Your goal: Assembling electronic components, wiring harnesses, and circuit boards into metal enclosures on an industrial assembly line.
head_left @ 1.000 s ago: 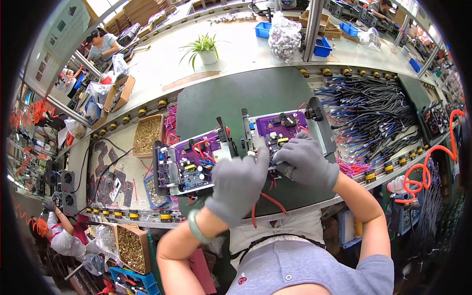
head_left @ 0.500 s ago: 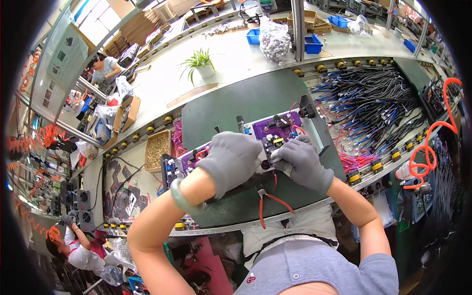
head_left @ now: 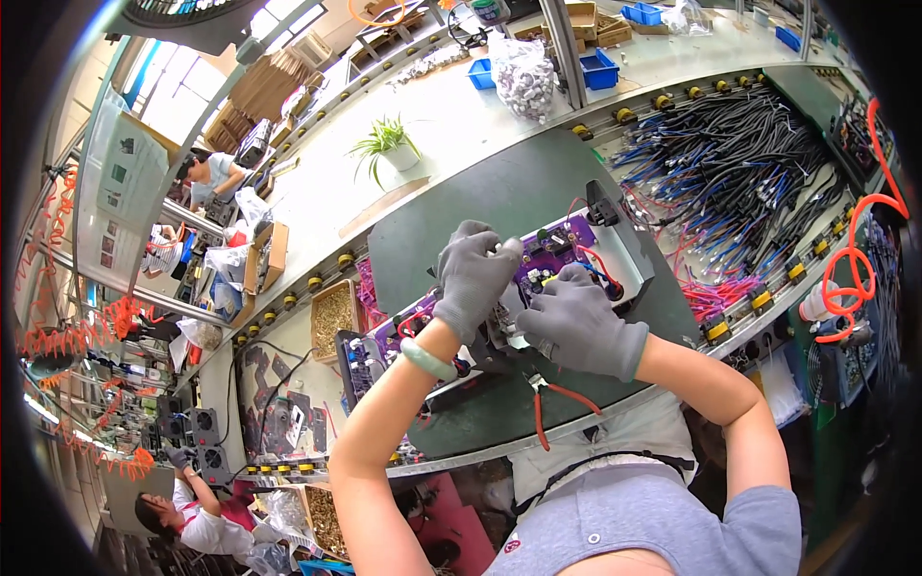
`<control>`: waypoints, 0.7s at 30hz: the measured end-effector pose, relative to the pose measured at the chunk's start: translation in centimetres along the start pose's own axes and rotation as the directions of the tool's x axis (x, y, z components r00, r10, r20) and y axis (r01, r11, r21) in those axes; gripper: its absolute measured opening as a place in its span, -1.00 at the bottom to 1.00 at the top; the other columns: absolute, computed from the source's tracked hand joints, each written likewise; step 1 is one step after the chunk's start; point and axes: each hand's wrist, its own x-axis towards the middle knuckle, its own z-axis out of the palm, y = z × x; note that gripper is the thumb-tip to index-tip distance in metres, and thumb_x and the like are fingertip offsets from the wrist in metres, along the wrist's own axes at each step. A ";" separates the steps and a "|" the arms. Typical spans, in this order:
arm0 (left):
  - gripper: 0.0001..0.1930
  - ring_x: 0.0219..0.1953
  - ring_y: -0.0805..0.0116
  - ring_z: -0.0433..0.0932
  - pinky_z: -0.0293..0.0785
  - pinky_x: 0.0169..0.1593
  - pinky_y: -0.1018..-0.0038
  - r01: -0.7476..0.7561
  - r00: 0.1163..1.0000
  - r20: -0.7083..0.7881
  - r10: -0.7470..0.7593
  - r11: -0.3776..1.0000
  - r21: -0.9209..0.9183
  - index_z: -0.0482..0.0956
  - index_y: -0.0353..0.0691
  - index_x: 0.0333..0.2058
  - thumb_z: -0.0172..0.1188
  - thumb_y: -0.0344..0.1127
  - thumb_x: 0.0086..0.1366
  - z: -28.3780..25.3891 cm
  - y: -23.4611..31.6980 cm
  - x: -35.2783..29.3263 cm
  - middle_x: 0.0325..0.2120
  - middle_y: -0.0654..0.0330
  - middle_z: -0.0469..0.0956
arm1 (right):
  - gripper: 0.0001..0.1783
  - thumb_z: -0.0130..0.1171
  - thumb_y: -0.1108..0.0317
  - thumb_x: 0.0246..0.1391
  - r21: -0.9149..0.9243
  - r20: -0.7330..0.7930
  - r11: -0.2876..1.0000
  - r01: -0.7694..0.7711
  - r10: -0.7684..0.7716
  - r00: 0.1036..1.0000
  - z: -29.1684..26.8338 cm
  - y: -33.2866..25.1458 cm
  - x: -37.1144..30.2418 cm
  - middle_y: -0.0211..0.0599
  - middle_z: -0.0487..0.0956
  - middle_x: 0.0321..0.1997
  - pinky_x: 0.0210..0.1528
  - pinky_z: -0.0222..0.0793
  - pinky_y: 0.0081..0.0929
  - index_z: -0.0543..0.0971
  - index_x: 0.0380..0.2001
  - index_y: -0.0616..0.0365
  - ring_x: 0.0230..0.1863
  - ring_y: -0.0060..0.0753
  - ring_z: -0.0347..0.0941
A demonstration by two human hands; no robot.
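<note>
A long metal housing (head_left: 634,257) with purple circuit boards (head_left: 578,230) lies slantwise on a dark green mat (head_left: 427,230). Over its middle, my left hand (head_left: 473,278), in a grey glove, has its fingers bent together near the far edge; what they hold is hidden. Closer to me, my right hand (head_left: 576,324), also gloved, curls its fingers over the board just right of the middle. Its fingertips pinch at the parts there, though the held piece cannot be made out. Red-handled pliers (head_left: 540,413) lie on the mat in front of the housing, touched by neither hand.
Black cables (head_left: 740,163) with coloured ends are heaped at the right. A box of small parts (head_left: 333,317) stands at the left. Beyond the mat are a potted plant (head_left: 399,154) and a bag of small pieces (head_left: 523,82). Co-workers (head_left: 213,178) sit at the far left.
My left hand has lifted from the housing's middle toward its far side, away from my right hand. My right hand has shifted slightly nearer me. The whole view has swung a little.
</note>
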 end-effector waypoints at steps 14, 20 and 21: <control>-0.61 -0.24 0.15 0.56 0.42 -0.13 0.33 0.076 0.996 0.061 -0.066 0.982 -0.172 0.62 -0.38 -0.56 0.22 -0.10 0.17 0.3 -0.1 0.4 -0.34 0.07 0.56 | -0.91 0.24 0.31 -0.18 -0.142 -0.148 0.990 0.016 -0.037 0.988 1.5 0.6 0.0 -0.39 0.49 -0.38 0.00 0.27 -0.20 0.59 -0.52 0.01 -0.23 -0.27 0.45; -0.62 -0.24 0.15 0.55 0.42 -0.12 0.32 0.065 0.998 0.017 -0.063 0.982 -0.178 0.62 -0.38 -0.56 0.21 -0.11 0.17 0.8 0.0 0.3 -0.36 0.06 0.56 | -0.91 0.18 0.32 -0.13 -0.205 0.020 0.974 0.099 -0.097 0.995 2.1 1.2 1.1 -0.36 0.49 -0.40 -0.04 0.31 -0.23 0.59 -0.52 0.07 -0.25 -0.27 0.45; -0.62 -0.24 0.15 0.55 0.42 -0.12 0.32 0.069 0.998 0.015 -0.068 0.982 -0.174 0.62 -0.38 -0.56 0.21 -0.11 0.17 0.8 -0.2 0.2 -0.36 0.06 0.56 | -0.90 0.17 0.32 -0.12 -0.235 0.066 0.967 0.102 -0.089 0.994 1.7 1.2 1.1 -0.34 0.49 -0.40 -0.04 0.31 -0.22 0.59 -0.51 0.08 -0.24 -0.26 0.45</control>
